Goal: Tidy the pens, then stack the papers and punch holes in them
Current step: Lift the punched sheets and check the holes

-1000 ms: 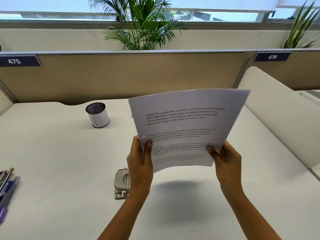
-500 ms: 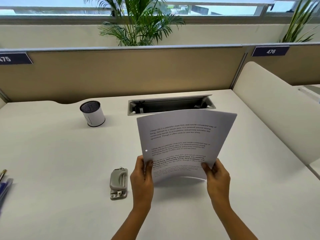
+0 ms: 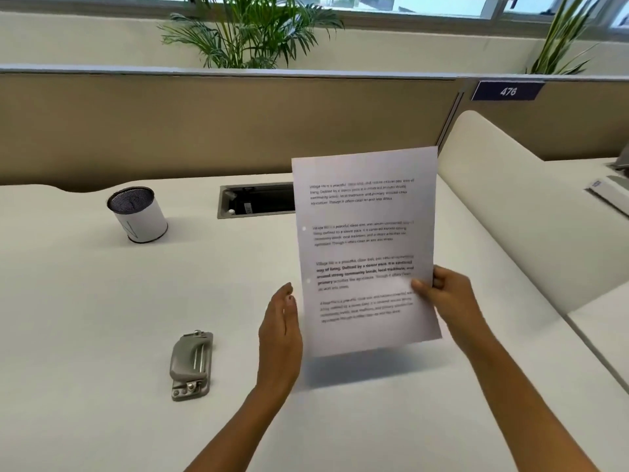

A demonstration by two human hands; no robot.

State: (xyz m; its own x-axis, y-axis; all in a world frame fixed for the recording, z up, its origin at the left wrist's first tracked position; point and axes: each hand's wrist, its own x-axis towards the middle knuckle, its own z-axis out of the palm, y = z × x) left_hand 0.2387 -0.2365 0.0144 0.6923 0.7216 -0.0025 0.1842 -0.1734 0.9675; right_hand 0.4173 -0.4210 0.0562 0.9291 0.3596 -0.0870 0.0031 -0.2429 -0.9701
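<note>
Papers (image 3: 366,250) stand upright just above the desk (image 3: 102,318). My right hand (image 3: 446,294) pinches their right edge, and my left hand (image 3: 280,321) is flat with fingers straight at the left edge, gripping nothing. With only one pinch, I judge the sheets could fan or slide askew and spoil the stack. The punch (image 3: 191,364) lies off to the left.

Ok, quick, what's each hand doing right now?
Left hand: open, fingers straight, beside the papers.
Right hand: holding the papers by their right edge.
</note>
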